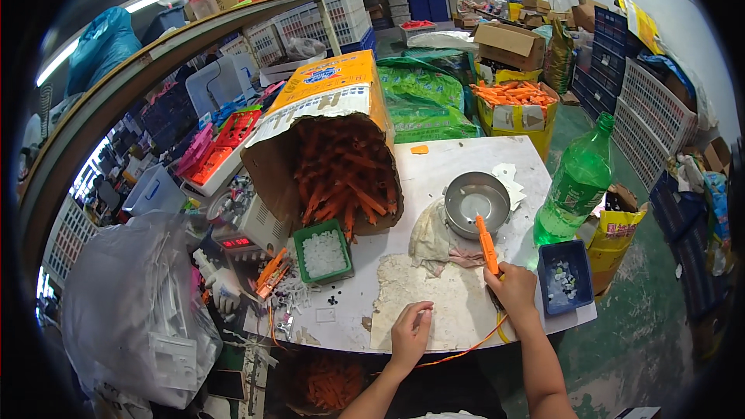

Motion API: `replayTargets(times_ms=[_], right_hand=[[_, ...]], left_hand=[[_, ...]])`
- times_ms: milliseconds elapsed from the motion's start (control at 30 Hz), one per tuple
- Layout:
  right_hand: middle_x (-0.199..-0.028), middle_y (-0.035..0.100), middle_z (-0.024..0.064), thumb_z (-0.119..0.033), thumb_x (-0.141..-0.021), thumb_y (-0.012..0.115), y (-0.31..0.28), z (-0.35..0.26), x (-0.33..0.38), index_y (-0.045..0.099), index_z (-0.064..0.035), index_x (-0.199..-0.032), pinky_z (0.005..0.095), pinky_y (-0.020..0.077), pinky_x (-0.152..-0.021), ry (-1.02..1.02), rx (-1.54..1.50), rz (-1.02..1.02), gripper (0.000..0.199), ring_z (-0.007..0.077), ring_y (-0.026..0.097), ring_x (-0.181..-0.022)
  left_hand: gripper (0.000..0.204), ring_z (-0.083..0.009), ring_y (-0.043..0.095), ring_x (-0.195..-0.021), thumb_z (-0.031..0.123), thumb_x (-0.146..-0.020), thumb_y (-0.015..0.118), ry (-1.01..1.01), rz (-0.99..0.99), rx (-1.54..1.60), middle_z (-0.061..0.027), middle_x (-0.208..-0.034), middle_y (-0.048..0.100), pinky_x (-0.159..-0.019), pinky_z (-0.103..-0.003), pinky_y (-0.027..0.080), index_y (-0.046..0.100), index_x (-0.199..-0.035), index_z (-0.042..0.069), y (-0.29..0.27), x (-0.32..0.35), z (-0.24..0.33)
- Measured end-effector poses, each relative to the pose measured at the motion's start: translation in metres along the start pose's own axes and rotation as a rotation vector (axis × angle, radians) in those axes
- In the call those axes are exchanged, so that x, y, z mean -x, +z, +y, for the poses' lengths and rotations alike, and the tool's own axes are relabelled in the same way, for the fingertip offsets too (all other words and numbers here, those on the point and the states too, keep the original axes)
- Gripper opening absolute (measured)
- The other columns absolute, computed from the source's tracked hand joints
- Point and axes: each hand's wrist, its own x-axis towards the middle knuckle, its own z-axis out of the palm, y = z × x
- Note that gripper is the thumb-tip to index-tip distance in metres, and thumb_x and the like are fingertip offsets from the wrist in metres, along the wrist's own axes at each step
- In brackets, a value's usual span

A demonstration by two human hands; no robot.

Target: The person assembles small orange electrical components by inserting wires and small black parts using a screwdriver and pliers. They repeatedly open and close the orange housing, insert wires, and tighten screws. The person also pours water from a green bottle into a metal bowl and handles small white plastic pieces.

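My right hand point(515, 289) is wrapped round an orange gun-shaped tool point(487, 245) with a pale tip, at the right of the work table point(458, 155). The tip points up to the near rim of a round steel pan point(477, 203). A red and yellow cable point(479, 341) runs near that hand. Over the table's front edge my left hand point(411, 332) is held with fingers loosely stretched and nothing visible in it. A pale worn sheet point(411, 291) lies just beyond it, and a crumpled cloth point(431, 237) lies beside the pan.
A carton point(334, 89) on its side spills orange plastic pieces. A green basket point(323, 254) holds translucent white bits. Right of the pan stand a green bottle point(576, 178) and a blue bin point(565, 278) with small parts. A plastic bag point(140, 302) bulges at left.
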Motion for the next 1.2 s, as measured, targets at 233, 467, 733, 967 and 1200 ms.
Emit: replayTargets(times_ms=[233,467,733,967,1200], right_hand=[[-0.059,0.061,0.0141,-0.039,-0.078,0.064,-0.001,0.005,-0.001,0.066,-0.0069,-0.068,0.0440,0.0457,-0.052,0.024,-0.021,-0.034,0.034,0.0334,0.061,-0.055],[-0.060,0.061,0.0161,-0.040,-0.080,0.064,0.000,0.006,-0.002,0.066,-0.0081,-0.077,0.0453,0.0460,-0.054,0.081,-0.087,-0.044,0.032,0.0354,0.062,-0.058],[-0.065,0.064,0.0141,-0.039,-0.081,0.064,-0.001,0.005,0.001,0.065,-0.0066,-0.077,0.0434,0.0469,-0.055,0.067,-0.105,-0.064,0.032,0.0336,0.062,-0.058],[-0.063,0.062,0.0119,-0.037,-0.082,0.064,-0.004,0.006,0.005,0.061,-0.0051,-0.071,0.0416,0.0466,-0.054,0.035,-0.030,-0.075,0.033,0.0314,0.061,-0.056],[-0.063,0.063,0.0119,-0.036,-0.081,0.065,-0.008,0.004,0.004,0.062,-0.0045,-0.070,0.0413,0.0455,-0.053,0.005,-0.052,-0.083,0.034,0.0305,0.061,-0.055]], left_hand=[[0.025,-0.0219,0.061,-0.093,0.012,-0.089,0.058,0.083,-0.146,-0.091,-0.0129,-0.103,0.060,-0.077,-0.030,0.050,0.057,-0.111,0.001,0.010,-0.029,-0.006],[0.041,-0.0225,0.058,-0.087,0.022,-0.090,0.058,0.152,-0.194,-0.167,-0.0148,-0.106,0.056,-0.077,-0.033,0.048,0.051,-0.125,0.000,0.054,-0.153,-0.022],[0.050,-0.0343,0.062,-0.089,0.040,-0.090,0.053,0.072,-0.161,-0.317,-0.0221,-0.098,0.063,-0.080,-0.042,0.048,0.057,-0.119,-0.001,0.081,-0.254,-0.066],[0.033,-0.0303,0.066,-0.082,0.027,-0.086,0.056,0.039,-0.207,-0.228,-0.0185,-0.087,0.068,-0.075,-0.037,0.050,0.065,-0.105,0.002,0.077,-0.269,-0.067],[0.029,-0.0121,0.057,-0.061,0.018,-0.088,0.057,0.074,-0.182,-0.228,-0.0076,-0.073,0.064,-0.058,-0.027,0.046,0.062,-0.108,-0.003,0.077,-0.269,-0.070]])
